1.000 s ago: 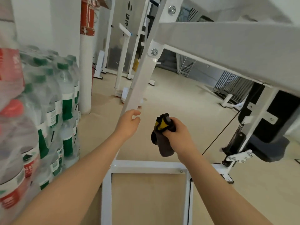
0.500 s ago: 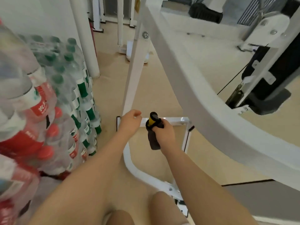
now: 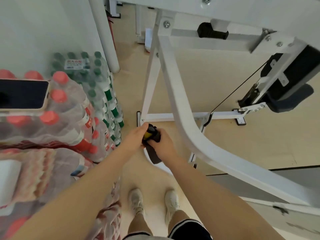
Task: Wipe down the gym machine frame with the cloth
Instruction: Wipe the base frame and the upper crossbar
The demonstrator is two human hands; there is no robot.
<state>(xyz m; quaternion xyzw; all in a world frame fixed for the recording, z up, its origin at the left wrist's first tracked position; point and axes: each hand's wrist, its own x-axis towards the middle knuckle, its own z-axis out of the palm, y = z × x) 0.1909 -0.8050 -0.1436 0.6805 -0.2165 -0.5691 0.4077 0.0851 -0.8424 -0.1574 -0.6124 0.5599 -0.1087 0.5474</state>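
The left hand [image 3: 134, 137] has left the white upright and come over to the cloth [image 3: 153, 144] — both hands now grip the dark bundle, right hand [image 3: 161, 144] curled round it. Beyond, the machine frame [image 3: 174, 101] curves right; bottled water packs [image 3: 69, 108] stand left.

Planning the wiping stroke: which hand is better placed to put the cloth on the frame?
Probably the right hand: it grips the cloth and lies nearer the curved white frame bar. The left hand only holds the cloth's top.
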